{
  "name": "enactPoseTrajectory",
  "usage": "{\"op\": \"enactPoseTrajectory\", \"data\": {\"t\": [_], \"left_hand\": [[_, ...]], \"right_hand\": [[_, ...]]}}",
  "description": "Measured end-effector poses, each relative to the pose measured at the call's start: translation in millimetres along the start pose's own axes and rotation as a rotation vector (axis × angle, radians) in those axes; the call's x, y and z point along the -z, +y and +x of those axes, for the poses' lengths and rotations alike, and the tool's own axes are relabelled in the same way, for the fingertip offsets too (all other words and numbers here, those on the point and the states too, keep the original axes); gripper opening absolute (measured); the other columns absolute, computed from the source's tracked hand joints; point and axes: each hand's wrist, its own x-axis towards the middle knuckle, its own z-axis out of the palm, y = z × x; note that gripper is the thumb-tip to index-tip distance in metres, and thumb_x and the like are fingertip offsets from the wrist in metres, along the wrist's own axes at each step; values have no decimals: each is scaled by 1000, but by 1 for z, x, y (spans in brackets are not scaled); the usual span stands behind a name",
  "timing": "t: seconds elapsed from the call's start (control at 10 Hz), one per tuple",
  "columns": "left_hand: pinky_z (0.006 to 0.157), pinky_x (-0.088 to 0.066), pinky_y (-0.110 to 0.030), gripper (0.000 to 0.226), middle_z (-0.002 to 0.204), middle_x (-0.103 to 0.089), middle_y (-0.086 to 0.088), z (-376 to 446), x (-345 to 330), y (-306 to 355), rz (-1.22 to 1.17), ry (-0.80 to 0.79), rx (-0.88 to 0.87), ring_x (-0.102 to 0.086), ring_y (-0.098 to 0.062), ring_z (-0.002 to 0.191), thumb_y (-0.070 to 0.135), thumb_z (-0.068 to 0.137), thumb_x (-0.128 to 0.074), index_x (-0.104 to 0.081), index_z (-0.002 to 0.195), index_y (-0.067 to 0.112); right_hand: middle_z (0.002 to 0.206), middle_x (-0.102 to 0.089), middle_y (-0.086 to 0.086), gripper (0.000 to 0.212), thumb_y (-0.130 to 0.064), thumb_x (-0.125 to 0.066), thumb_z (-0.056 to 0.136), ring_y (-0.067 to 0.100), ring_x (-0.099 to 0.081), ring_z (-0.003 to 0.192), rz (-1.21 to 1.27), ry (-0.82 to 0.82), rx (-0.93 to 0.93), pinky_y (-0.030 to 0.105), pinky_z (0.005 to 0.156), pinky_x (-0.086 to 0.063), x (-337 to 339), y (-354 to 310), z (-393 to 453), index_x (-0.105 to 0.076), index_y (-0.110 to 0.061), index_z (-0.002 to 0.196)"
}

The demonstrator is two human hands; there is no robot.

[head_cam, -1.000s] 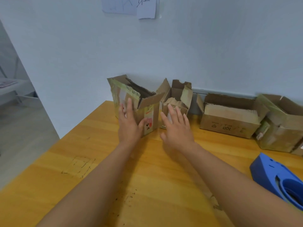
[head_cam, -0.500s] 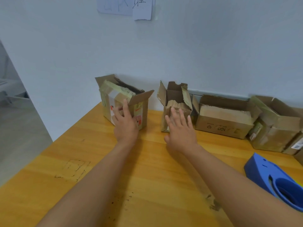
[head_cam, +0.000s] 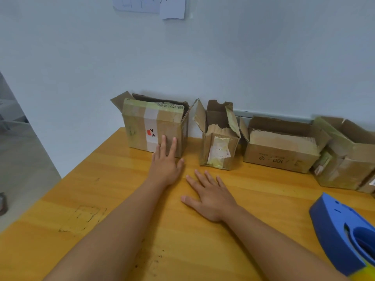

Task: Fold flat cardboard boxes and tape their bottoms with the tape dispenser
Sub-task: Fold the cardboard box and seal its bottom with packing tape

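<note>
Pale blue wall (head_cam: 243, 57) rises behind a glossy yellow wooden table (head_cam: 113, 179), with two paper notes (head_cam: 150, 6) stuck high up at the top edge of view. At the far left, grey floor (head_cam: 22, 159) shows beyond the table's edge. On the near left of the tabletop lies a scuffed rectangular mark (head_cam: 83, 218).

Against the wall stands a row of four opened cardboard boxes. The leftmost box (head_cam: 142, 128) is upright, flaps up, with a white tape strip and a red sticker on its front. The left hand (head_cam: 165, 165) reaches to it, fingers straight and spread, fingertips touching the lower front face; it grasps nothing. Just beside that box, apart from it, stands a narrow torn box (head_cam: 219, 147) with a pale label on its front. The right hand (head_cam: 211, 195) lies flat over the table short of this narrow box, fingers extended and relaxed, holding nothing.

Further right sits a low wide box (head_cam: 282, 157) printed with "100" upside down, and touching it a larger box (head_cam: 349, 159) at the right edge. The blue tape dispenser (head_cam: 343, 232) rests on the table at the near right, well apart from both hands.
</note>
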Motion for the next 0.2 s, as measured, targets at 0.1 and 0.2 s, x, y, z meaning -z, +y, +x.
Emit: {"op": "enactPoseTrajectory", "data": {"t": [0.1,0.2], "left_hand": [[122,-5,-48,76,161,27,-3,12,-2,6,7,-39,6,7,-32,151,56,101,-34,15,155,35],[122,-5,-48,75,162,25,-4,10,0,10,20,-37,2,7,-33,151,55,101,-34,14,155,34]], "right_hand": [[165,15,-16,88,-91,-8,78,12,19,151,15,-3,-10,47,122,10,0,0,0,3,-49,155],[165,14,-16,89,-91,-8,77,12,18,151,30,-2,-3,47,122,10,2,-3,0,0,-48,155]]}}
